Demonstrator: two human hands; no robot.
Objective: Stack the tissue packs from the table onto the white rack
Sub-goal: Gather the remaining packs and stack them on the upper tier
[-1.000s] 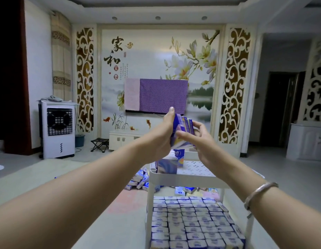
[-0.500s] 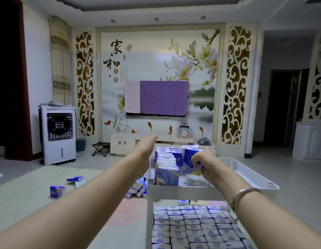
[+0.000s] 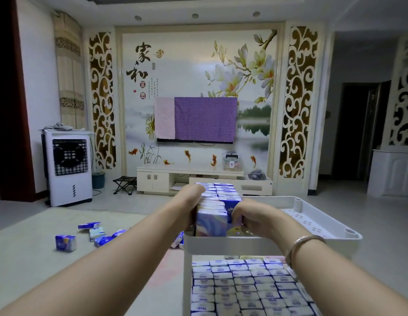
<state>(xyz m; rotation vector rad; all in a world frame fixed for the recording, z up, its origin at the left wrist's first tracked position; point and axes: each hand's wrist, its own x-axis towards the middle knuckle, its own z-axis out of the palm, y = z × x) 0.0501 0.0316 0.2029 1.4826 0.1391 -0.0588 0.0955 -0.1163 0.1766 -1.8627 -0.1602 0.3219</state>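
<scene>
From the head camera, the right hand (image 3: pixel 255 218) is curling its grip round a tissue pack (image 3: pixel 232 207) in the top tray of the white rack (image 3: pixel 312 233). The left hand (image 3: pixel 187 201) is pressing flat against the upright rows (image 3: pixel 212 201) there. More packs (image 3: pixel 244 286) are filling the lower shelf, and loose ones (image 3: pixel 65 242) are lying on the floor.

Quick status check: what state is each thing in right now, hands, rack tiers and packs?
left hand: pressed against the left side of the top-tier packs
right hand: gripping a pack at the front of the top tier
top tier: left part filled, right part bare
lower tier: full of packs in rows
floor packs: scattered, not yet stacked
</scene>
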